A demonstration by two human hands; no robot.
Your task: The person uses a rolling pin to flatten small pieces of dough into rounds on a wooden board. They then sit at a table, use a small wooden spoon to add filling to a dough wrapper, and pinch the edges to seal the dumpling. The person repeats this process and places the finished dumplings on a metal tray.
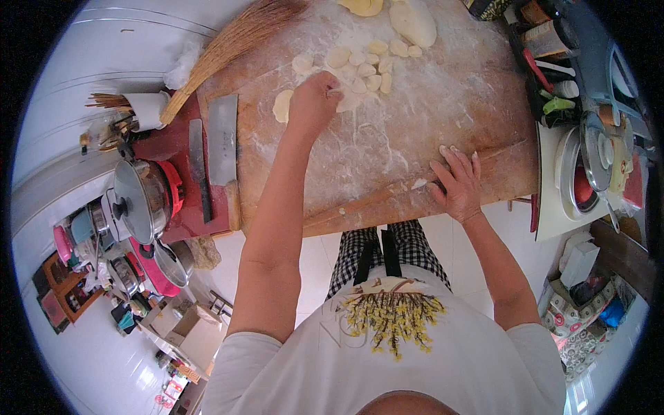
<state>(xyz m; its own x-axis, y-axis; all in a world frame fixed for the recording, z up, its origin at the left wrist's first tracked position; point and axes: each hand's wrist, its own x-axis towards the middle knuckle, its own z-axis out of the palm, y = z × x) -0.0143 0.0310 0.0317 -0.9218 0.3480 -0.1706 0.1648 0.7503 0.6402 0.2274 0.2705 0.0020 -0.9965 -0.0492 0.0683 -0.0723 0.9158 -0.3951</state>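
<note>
My left hand [315, 101] is curled into a fist over the floury wooden board [384, 145]; the inside of the fist is hidden, and nothing plainly sticks out of it. A flat dough round [282, 106] lies just left of it, and another round [303, 63] lies beyond. Several small dough pieces [366, 70] are clustered to its right, with a larger dough lump [413, 23] farther back. Near the front edge of the board, my right hand [456, 179] rests with its fingers apart and holds nothing. Loose flour is spread between both hands.
A cleaver [222, 140] lies on the board's left edge, beside a dark-handled knife [197, 155]. A straw broom head [233, 46] borders the back left. Left stands a lidded pot [137, 201]. At right are a metal bowl [569, 174] and a glass lid [595, 150]. Yellow dough [361, 6] lies far back.
</note>
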